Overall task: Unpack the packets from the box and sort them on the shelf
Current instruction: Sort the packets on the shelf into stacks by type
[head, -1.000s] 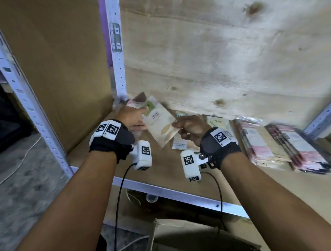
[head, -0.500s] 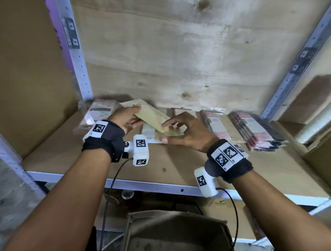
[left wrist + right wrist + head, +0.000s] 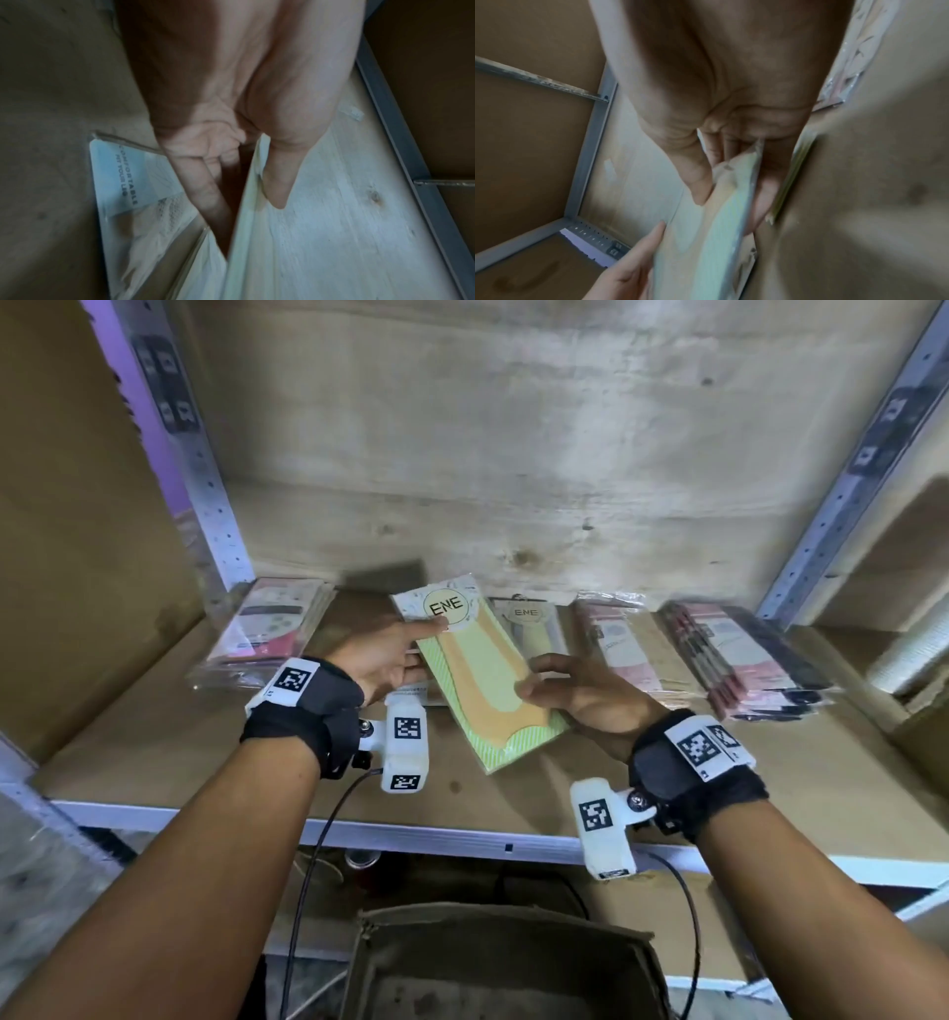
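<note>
A green and yellow packet (image 3: 482, 670) marked ENE is held tilted just above the wooden shelf (image 3: 154, 742), between both hands. My left hand (image 3: 411, 649) grips its upper left edge, thumb on the printed face, fingers underneath. My right hand (image 3: 539, 680) pinches its lower right side. In the left wrist view the packet's edge (image 3: 246, 203) runs between thumb (image 3: 277, 182) and fingers, above another packet (image 3: 133, 192) with printed text lying on the shelf. In the right wrist view the packet (image 3: 718, 223) is pinched under the thumb (image 3: 695, 182). The open cardboard box (image 3: 503, 963) stands below the shelf.
Sorted along the back of the shelf are a pink stack (image 3: 267, 629) at left, another ENE packet (image 3: 529, 624) in the middle, clear-wrapped pink packs (image 3: 616, 639) and a dark-edged pink stack (image 3: 739, 654) at right. Perforated metal uprights (image 3: 205, 469) frame the bay.
The packet has turned from edge-on to face up, with the ENE label showing, and sits lower and nearer the front. Both hands have kept hold of it. The head view has shifted left.
</note>
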`<state>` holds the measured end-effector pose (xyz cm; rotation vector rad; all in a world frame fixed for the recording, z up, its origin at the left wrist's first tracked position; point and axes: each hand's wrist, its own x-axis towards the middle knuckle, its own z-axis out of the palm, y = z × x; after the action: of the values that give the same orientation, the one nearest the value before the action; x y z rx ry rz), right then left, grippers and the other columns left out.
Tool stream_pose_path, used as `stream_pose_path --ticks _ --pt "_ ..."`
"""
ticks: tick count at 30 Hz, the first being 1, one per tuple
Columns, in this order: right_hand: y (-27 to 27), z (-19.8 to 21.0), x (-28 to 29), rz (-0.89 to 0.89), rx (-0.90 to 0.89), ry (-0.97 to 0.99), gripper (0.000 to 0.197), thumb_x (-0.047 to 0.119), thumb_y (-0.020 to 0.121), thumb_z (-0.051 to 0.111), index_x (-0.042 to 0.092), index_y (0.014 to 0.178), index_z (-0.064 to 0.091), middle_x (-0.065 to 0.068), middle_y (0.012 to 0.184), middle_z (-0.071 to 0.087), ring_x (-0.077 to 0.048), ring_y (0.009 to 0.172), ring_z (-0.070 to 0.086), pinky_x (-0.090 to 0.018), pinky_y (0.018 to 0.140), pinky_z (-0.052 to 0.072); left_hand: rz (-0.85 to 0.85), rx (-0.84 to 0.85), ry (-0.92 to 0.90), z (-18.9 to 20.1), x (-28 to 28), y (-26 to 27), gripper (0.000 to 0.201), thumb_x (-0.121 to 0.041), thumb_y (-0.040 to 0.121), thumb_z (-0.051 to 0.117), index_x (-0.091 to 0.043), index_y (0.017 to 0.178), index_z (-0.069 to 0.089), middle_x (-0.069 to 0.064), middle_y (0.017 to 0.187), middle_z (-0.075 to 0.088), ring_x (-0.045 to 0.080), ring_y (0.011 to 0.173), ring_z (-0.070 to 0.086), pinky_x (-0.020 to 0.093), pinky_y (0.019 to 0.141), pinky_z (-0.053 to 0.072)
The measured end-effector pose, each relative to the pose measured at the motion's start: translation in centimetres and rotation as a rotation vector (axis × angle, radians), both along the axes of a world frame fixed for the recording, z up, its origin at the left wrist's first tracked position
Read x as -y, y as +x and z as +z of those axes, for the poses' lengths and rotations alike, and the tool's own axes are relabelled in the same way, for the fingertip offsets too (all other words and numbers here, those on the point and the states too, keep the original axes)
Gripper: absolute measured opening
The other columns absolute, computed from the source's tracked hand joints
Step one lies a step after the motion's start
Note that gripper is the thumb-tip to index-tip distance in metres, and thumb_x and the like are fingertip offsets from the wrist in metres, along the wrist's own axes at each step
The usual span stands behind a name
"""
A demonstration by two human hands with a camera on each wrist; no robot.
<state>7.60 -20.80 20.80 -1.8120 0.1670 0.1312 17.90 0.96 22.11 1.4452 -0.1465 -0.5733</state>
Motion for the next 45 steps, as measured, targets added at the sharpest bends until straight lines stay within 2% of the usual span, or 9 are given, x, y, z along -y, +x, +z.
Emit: stream_pose_path --ticks 4,13,20,25,28,31,37,42,45 --pt "-0.5 0.2 0.6 0.082 -0.016 -0.084 0.039 0.010 0.093 0.065 0.002 0.129 0.055 -0.016 0.109 0.068 -0.015 0.086 0.063 -0.013 0.074 0.048 0.133 0.129 0.057 -0.3 -0.7 1.2 0.037 -0.021 0.090 0.069 -0.005 0.123 0.064 0.012 0.116 0.072 0.018 0.093 0.071 0.022 0.068 0.060" --pt "-1.7 0.2 1.0 0.123 -0.049 -0.145 0.035 0.010 0.094 0.064 0.009 0.127 0.054 0.006 0.072 0.066 0.002 0.058 0.061 -0.007 0.057 0.046 0.277 0.361 0.318 -1.1 -1.8 1.6 0.035 -0.047 0.083 0.072 -0.013 0.094 0.076 0.009 0.092 0.077 0.035 0.097 0.071 0.055 0.092 0.054" --pt "-1.9 0.4 0.3 0.119 -0.045 -0.150 0.040 0.011 0.094 0.063 0.008 0.133 0.050 -0.002 0.085 0.064 -0.009 0.069 0.058 -0.009 0.060 0.047 0.267 0.400 0.263 -1.3 -2.2 1.2 0.033 -0.038 0.087 0.071 -0.007 0.098 0.075 0.011 0.096 0.076 0.033 0.097 0.071 0.050 0.092 0.055" --pt "-1.7 0.6 0.4 0.083 0.000 -0.149 0.038 0.008 0.095 0.061 0.005 0.132 0.051 -0.011 0.104 0.063 -0.013 0.081 0.058 -0.005 0.061 0.046 0.327 0.295 0.204 -1.4 -2.0 1.4 0.043 -0.053 0.086 0.067 -0.010 0.087 0.073 0.007 0.084 0.078 0.026 0.087 0.074 0.036 0.081 0.060" --pt "-1.3 0.5 0.3 -0.017 0.056 -0.014 0.020 0.000 0.096 0.056 0.004 0.115 0.056 -0.006 0.094 0.058 -0.014 0.082 0.052 -0.013 0.063 0.045 0.217 0.183 0.111 -1.0 -1.4 0.8 0.048 -0.061 0.088 0.058 -0.015 0.095 0.069 0.005 0.081 0.078 0.018 0.074 0.075 0.020 0.058 0.058" --pt "-0.7 0.4 -0.1 -0.154 0.069 0.238 0.022 -0.010 0.095 0.047 0.004 0.110 0.056 -0.011 0.087 0.052 -0.018 0.074 0.048 -0.025 0.068 0.043 0.051 0.158 0.152 -1.3 -0.3 -0.1 0.051 -0.057 0.084 0.066 -0.014 0.111 0.067 0.010 0.093 0.077 0.022 0.082 0.076 0.022 0.065 0.059" --pt "1.3 -0.1 -0.5 -0.310 0.076 0.323 0.035 -0.018 0.087 0.047 0.001 0.115 0.058 -0.020 0.109 0.062 -0.031 0.103 0.056 -0.052 0.108 0.040 -0.139 0.198 0.135 -2.1 2.3 -1.3 0.025 -0.016 0.080 0.080 -0.018 0.100 0.064 0.001 0.087 0.078 0.015 0.074 0.075 0.025 0.062 0.059" --pt "2.8 -0.5 0.5 -0.360 0.063 0.172 0.038 -0.010 0.085 0.058 -0.003 0.122 0.061 -0.021 0.117 0.068 -0.038 0.113 0.063 -0.054 0.104 0.047 -0.054 0.263 0.185 -2.2 3.8 -0.6 0.022 -0.005 0.081 0.077 -0.017 0.090 0.062 -0.001 0.076 0.070 0.006 0.059 0.070 0.023 0.062 0.061" --pt "3.8 0.0 1.3 -0.334 0.023 0.030 0.050 0.003 0.084 0.070 0.002 0.132 0.054 -0.011 0.109 0.068 -0.028 0.101 0.067 -0.042 0.079 0.060 0.011 0.272 0.228 -2.2 4.7 0.0 0.028 -0.004 0.080 0.078 -0.004 0.105 0.064 0.011 0.096 0.070 0.011 0.065 0.070 0.020 0.060 0.060"
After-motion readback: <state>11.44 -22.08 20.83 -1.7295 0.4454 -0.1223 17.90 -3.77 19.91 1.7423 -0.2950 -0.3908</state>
